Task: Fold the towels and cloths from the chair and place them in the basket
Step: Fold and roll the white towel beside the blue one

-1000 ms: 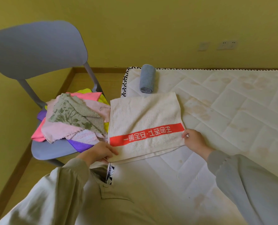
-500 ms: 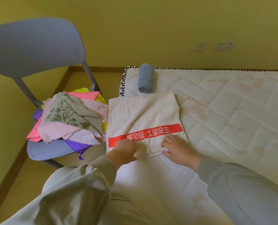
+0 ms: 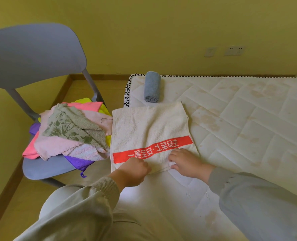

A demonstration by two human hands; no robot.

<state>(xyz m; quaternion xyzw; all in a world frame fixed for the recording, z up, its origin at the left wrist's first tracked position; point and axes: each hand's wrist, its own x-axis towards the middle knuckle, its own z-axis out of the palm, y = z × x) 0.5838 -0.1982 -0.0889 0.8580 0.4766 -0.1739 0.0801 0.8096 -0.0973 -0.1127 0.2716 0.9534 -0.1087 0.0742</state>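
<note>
A cream towel (image 3: 149, 129) with a red printed band lies folded flat on the mattress (image 3: 239, 119) at its near left corner. My left hand (image 3: 133, 172) has curled fingers that grip the towel's near edge at the middle. My right hand (image 3: 186, 162) rests on the same edge just to the right, its fingers curled onto the cloth. A pile of pink, green-flowered, purple and yellow cloths (image 3: 69, 133) sits on the grey chair (image 3: 31, 66) to the left. No basket is in view.
A rolled blue towel (image 3: 152, 86) lies on the mattress's far left corner, beyond the cream towel. The yellow wall runs close behind the chair and the mattress. Wooden floor shows between chair and mattress.
Both hands left the towel's outer corners and came together at the middle of its near edge. The towel has stayed flat in place.
</note>
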